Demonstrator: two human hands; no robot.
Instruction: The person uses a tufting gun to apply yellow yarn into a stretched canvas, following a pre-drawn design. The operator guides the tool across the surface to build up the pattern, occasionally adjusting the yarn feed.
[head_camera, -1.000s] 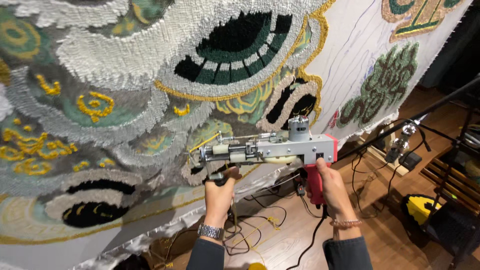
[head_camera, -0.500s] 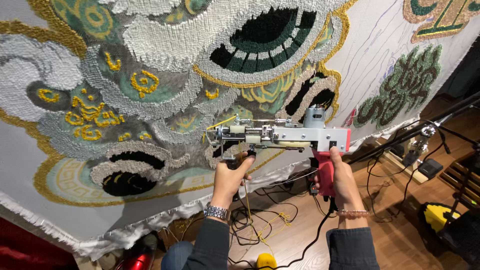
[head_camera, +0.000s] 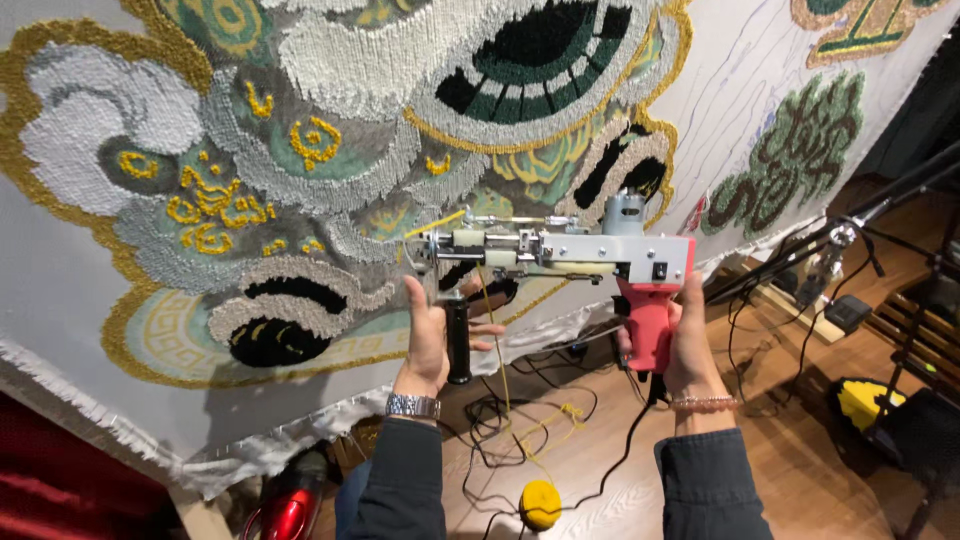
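Tool: tufting gun (head_camera: 560, 250) is hanging level in front of the cloth, held up by both hands, its needle end pointing left and sitting close to the rug's grey pile; whether the tip is touching, I cannot tell.
Left hand: left hand (head_camera: 432, 335) is sitting loosely around the black front grip (head_camera: 458, 340), palm against it, thumb up, fingers only half curled rather than clamped tight.
Right hand: right hand (head_camera: 685, 340) is wrapping closed around the red pistol handle (head_camera: 645, 325), fingers hidden behind it, so the trigger finger cannot be made out.
Wrists: metal watch (head_camera: 414, 405) is showing on the left wrist, bead bracelet (head_camera: 705, 403) on the right, dark sleeves below both.
Yarn: yellow yarn (head_camera: 497, 350) is running down from the gun's front, between the two hands, looping over the floor to a yellow yarn ball (head_camera: 540, 502) just below.
Rug: tufted rug (head_camera: 300, 150) is filling the stretched white backing cloth (head_camera: 60, 330), showing grey, white, green, black and gold swirls; a gold outline is curving along its lower left edge.
Right side: separate green tufted patch (head_camera: 800, 150) is sitting on bare cloth, well apart from the gun.
Floor: wooden floor (head_camera: 800, 470) is carrying tangled black cables (head_camera: 500, 415); a red appliance (head_camera: 290, 510) is peeking out at bottom left, a black stand arm (head_camera: 850, 225) is slanting across at right.
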